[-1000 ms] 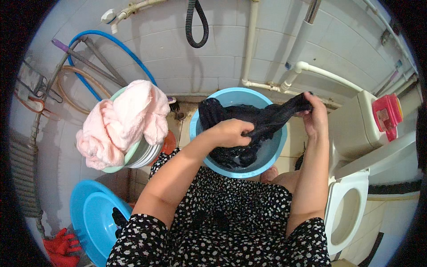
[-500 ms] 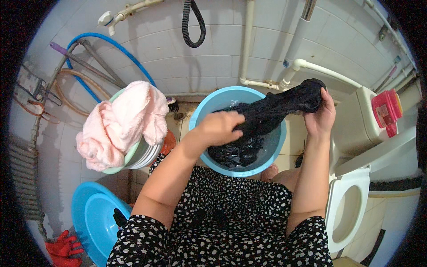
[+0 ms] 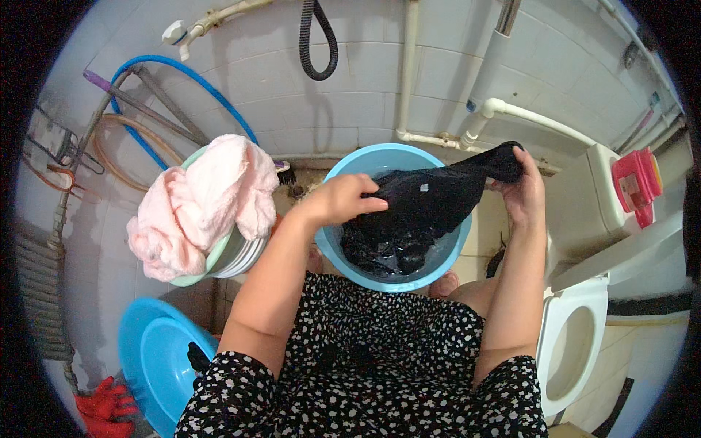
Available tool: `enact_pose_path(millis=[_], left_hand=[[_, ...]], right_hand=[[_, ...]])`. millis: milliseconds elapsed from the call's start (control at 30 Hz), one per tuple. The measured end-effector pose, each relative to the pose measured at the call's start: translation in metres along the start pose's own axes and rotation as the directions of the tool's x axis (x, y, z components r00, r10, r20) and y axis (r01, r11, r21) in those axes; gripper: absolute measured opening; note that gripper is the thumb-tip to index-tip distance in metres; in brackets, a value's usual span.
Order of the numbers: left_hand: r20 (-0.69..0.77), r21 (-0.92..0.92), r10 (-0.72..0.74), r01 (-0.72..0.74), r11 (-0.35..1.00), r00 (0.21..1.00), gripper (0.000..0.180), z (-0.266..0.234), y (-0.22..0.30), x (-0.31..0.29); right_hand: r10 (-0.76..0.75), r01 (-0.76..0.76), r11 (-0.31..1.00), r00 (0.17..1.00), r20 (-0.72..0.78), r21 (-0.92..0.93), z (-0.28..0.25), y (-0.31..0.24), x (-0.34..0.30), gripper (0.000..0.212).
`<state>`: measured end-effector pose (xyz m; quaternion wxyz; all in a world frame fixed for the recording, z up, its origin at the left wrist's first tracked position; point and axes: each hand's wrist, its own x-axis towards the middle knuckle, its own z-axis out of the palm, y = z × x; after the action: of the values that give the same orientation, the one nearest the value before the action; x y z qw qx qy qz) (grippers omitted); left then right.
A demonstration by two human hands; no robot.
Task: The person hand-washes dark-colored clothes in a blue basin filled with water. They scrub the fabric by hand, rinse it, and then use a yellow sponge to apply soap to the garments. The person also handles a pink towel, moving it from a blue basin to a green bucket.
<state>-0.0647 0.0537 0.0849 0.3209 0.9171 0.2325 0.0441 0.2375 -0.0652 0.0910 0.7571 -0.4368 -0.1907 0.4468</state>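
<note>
A black garment (image 3: 431, 201) is stretched over a light blue basin (image 3: 330, 244), its lower part lying in the water. A small white tag shows on the cloth near its upper edge. My left hand (image 3: 343, 200) is closed on the garment's left edge, thumb out in front, above the basin's left rim. Beyond the right rim, my right hand (image 3: 522, 191) grips the gathered end of the same garment, raised above the basin. More wet black cloth sits bunched in the water toward me.
On the left, a pink fluffy cloth (image 3: 208, 201) tops a pale green bucket (image 3: 237, 255). Below are a second blue basin (image 3: 157, 358) and red rubber gloves (image 3: 106, 405). A toilet (image 3: 573, 350) stands close on the right; pipes (image 3: 407, 80) run along the tiled wall behind.
The garment has spread wider between my hands, bringing its white tag into view. My left hand has moved slightly left and now grips the edge; my right hand has lowered slightly.
</note>
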Motion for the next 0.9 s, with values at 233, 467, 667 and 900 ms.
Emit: enact_pose_path(millis=[233, 467, 667, 900], left_hand=[[-0.533, -0.362, -0.164, -0.049, 0.931, 0.83, 0.02, -0.006, 0.007, 0.006], [-0.275, -0.961, -0.449, -0.239, 0.137, 0.85, 0.018, -0.009, -0.013, 0.008], [-0.294, -0.911, -0.115, -0.314, -0.267, 0.949, 0.021, -0.001, 0.023, 0.01], [-0.444, -0.83, -0.34, -0.524, -0.193, 0.829, 0.028, 0.006, -0.004, 0.026]], right_hand=[[-0.001, -0.036, 0.949, 0.993, -0.118, -0.314, 0.001, 0.004, 0.0, 0.015], [0.078, -0.085, 0.983, 0.996, -0.053, -0.16, 0.013, 0.022, 0.0, 0.017], [0.245, -0.017, 0.906, 0.836, 0.492, -0.423, 0.061, 0.052, -0.035, 0.065], [0.079, 0.087, 0.948, 0.867, 0.492, -0.305, 0.095, 0.06, -0.047, 0.058]])
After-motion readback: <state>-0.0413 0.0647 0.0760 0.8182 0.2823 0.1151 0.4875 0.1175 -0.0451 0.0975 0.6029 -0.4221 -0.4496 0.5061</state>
